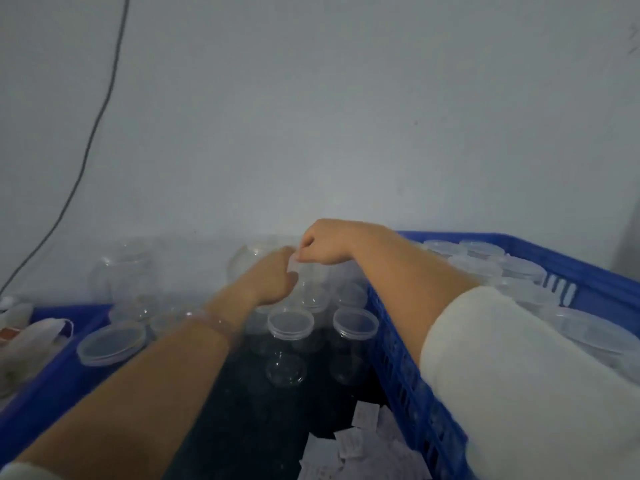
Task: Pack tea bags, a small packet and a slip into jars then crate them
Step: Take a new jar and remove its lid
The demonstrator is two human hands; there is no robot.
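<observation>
Across the upper frame, a pale wall (346,116) fills the view, with a dark cable (104,98) hanging at upper left. At lower right stands a blue crate (398,358) holding translucent lids (519,268). A second blue crate (52,382) sits at lower left with one lid (110,342) on its edge. Between the crates, open clear jars (290,325) stand upright on a dark surface. Both hands meet at centre over one clear jar (306,277). The left hand (273,280), blurred, curls against its side. The right hand (325,242) pinches thumb and forefinger at its rim, though what lies between them cannot be made out. Small white packets (349,441) lie at bottom centre.
</observation>
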